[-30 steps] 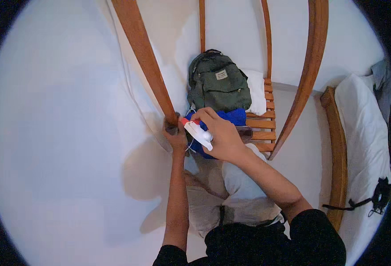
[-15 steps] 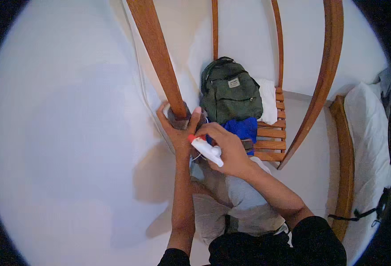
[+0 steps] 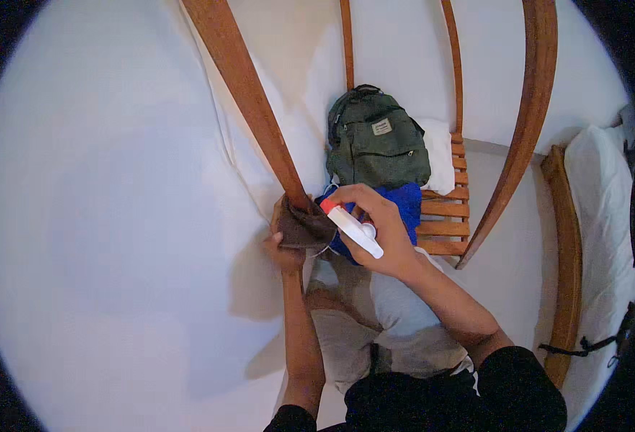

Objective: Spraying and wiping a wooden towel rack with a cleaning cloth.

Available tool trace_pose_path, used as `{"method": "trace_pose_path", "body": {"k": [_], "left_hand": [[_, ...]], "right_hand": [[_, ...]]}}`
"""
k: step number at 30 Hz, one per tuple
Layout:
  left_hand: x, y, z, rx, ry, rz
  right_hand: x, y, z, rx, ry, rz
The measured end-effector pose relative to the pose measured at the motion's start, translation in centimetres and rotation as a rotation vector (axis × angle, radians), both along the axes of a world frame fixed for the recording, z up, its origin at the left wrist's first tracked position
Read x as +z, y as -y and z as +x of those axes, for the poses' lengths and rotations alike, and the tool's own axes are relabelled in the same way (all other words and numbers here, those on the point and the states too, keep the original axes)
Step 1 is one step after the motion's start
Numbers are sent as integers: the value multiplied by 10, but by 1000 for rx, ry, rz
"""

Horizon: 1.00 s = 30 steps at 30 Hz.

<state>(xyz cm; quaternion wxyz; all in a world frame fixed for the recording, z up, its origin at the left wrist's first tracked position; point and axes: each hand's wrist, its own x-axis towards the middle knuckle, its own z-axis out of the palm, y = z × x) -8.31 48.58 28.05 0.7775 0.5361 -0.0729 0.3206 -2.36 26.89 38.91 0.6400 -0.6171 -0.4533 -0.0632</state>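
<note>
A brown wooden post (image 3: 249,93) slants down from the upper left to the middle. Around its lower part my left hand (image 3: 286,253) grips a dark brown cloth (image 3: 307,229), with the fingers partly hidden behind it. Just right of the cloth, my right hand (image 3: 389,234) is closed round a spray bottle whose white trigger head (image 3: 357,234) has a red nozzle tip. The nozzle points up and left toward the post and cloth. Most of the bottle's body is hidden by the hand.
Beyond my hands a slatted wooden rack (image 3: 443,228) carries a dark green backpack (image 3: 381,147), a blue cloth (image 3: 409,205) and a white cloth (image 3: 436,155). A curved wooden post (image 3: 519,151) rises at right. Farther right is a wood-framed bed (image 3: 566,273). A white cable (image 3: 220,129) runs along the wall.
My left hand has shifted its grip, and more of the brown cloth now shows, spread toward the right. My right hand has moved slightly right with the spray bottle.
</note>
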Motion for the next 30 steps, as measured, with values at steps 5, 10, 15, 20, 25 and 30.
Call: {"method": "trace_pose_path", "body": {"k": [5,10,15,20,25,30], "left_hand": [[22,14,1,-179,-29,-311],[26,6,4,47,-192,129],[52,18,15,196,-249,362],[79,46,36,646,-245,461],[35,53,44,814,-215,378],[-19,36,40,802,-263,413]], "right_hand": [[-5,4,6,-15,22,16],[0,6,3,21,4,38],[-1,5,0,-2,-4,23],[-2,4,-1,-12,-56,-2],[-1,5,-2,20,-3,31],[4,8,-1,52,45,6]]}}
